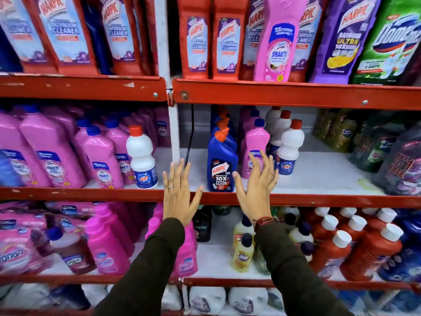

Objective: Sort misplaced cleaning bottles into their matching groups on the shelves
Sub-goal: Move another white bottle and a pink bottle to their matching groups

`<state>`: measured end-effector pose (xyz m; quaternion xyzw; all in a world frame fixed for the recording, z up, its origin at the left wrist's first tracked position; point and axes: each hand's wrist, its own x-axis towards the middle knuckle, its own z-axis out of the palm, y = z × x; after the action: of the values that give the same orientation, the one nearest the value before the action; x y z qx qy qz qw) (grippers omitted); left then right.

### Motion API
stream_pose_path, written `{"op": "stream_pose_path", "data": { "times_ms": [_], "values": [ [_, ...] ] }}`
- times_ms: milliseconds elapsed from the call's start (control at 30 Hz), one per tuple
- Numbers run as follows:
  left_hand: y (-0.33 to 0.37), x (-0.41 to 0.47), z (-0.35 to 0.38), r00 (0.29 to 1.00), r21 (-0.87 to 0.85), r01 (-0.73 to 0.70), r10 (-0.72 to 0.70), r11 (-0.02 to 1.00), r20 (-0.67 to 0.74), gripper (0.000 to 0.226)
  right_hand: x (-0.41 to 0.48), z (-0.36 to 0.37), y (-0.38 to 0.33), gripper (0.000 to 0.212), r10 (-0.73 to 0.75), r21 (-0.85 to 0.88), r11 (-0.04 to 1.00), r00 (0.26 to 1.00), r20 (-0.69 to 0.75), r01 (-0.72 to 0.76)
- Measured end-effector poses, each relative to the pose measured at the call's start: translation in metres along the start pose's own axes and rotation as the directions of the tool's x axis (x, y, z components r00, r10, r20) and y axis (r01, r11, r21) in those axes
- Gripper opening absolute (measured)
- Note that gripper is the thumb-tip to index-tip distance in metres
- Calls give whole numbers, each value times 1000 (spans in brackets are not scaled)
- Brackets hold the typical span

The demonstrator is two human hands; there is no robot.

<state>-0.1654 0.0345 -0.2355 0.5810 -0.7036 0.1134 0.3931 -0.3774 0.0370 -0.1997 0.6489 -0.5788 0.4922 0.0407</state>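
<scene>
My left hand (178, 193) and my right hand (256, 185) are both raised with fingers spread, empty, in front of the middle shelf. Between them stands a blue Harpic bottle (221, 166) with an orange cap, first in a short row. Behind my right hand is a pink Shakti bottle (257, 142), beside white red-capped Rin bottles (289, 147). One white Rin bottle (142, 157) stands alone among the pink Shakti bottles (100, 160) on the left. On the top shelf a pink Shakti bottle (276, 39) stands among red Harpic bottles (227, 39).
Red metal shelf edges (296, 94) and a white upright post (174, 131) divide the bays. Purple Harpic (341, 39) and green Domex bottles (391, 42) fill the top right. Dark bottles (387, 151) stand middle right. The lower shelf holds pink, yellow and red-brown bottles (369, 245).
</scene>
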Motion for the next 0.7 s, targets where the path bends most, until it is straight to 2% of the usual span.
{"op": "stream_pose_path", "data": {
  "times_ms": [133, 267, 367, 467, 600, 700],
  "values": [
    [-33, -2, -20, 997, 18, 33, -32, 999, -64, 75, -10, 22, -43, 61, -121, 61, 991, 992, 30, 119],
    [-71, -9, -34, 996, 77, 61, -55, 995, -75, 74, -16, 43, -80, 56, -188, 152, 973, 979, 74, 175],
    [-102, -17, -41, 993, 95, 90, -82, 991, -83, 76, -15, 59, -109, 54, -271, 315, 923, 954, 126, 220],
    [-127, -26, -45, 994, 114, 100, -94, 988, -61, 78, -11, 80, -142, 55, -263, 481, 871, 924, 277, 103],
    [-150, -37, -45, 995, 146, 91, -95, 985, 24, 80, 4, 102, -181, 72, -152, 509, 853, 882, 445, -110],
    [-165, -44, -41, 989, 151, 60, -79, 987, 122, 82, 22, 117, -198, 88, -55, 528, 794, 829, 557, -302]
  ]
}}
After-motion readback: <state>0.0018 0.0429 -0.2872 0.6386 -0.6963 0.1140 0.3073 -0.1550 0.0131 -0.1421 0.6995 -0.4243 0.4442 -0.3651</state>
